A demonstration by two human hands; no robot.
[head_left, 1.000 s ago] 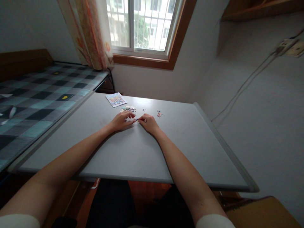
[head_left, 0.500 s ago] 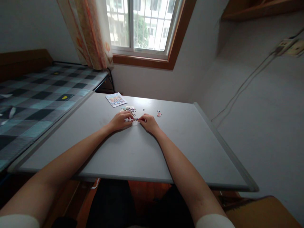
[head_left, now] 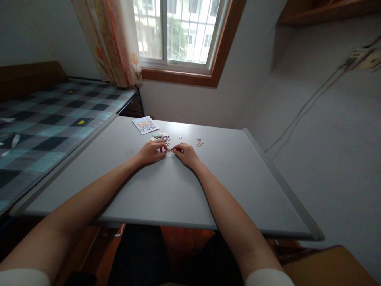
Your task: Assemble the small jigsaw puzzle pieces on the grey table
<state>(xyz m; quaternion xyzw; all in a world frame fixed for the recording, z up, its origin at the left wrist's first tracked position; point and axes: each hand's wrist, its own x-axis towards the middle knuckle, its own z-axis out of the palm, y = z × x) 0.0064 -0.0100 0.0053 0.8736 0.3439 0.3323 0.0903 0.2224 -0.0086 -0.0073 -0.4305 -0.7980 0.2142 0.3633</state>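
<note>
Over the middle of the grey table (head_left: 166, 190), my left hand (head_left: 152, 151) and my right hand (head_left: 186, 153) face each other, fingertips nearly touching. Each pinches a small jigsaw puzzle piece (head_left: 170, 150); the pieces meet between the fingertips, and whether they are locked together is too small to see. A heap of loose puzzle pieces (head_left: 160, 137) lies just beyond my left hand. One single puzzle piece (head_left: 180, 138) rests past the gap between the hands. Beyond my right hand sits a small cluster of puzzle pieces (head_left: 199, 142).
A picture card (head_left: 145, 125) lies near the table's far left edge. To the left is a bed with a checked cover (head_left: 59, 119). A window (head_left: 178, 35) and curtain (head_left: 114, 43) are behind the table. At lower right stands a wooden chair (head_left: 333, 266).
The fingertips have come very slightly closer together around the puzzle pieces. Everything else on the table stays where it was.
</note>
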